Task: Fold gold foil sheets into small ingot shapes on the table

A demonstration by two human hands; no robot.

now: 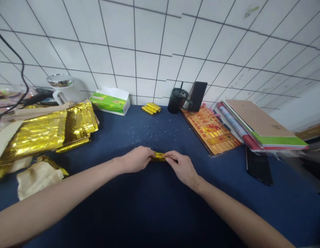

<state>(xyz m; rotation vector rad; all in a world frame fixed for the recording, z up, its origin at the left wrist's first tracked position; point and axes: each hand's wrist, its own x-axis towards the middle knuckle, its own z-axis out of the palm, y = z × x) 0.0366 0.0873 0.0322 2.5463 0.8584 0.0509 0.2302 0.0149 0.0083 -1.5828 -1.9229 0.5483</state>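
Note:
A small folded bar of gold foil paper (158,157) lies low on the dark blue tabletop (160,203), near the front middle. My left hand (136,159) pinches its left end between fingers and thumb. My right hand (182,167) holds its right end the same way, so most of the bar is covered. Further back, several finished-looking gold bars (151,108) lie in a small group against the wall. A large heap of gold foil sheets (46,132) sits to the left of my left hand, well apart from it.
A stack of orange-and-gold printed paper (209,129), a black tumbler with a straw (177,100) and a green tissue box (110,101) line the tiled wall. Books (258,125) and a black phone (258,165) lie right; beige paper (38,177) lies left.

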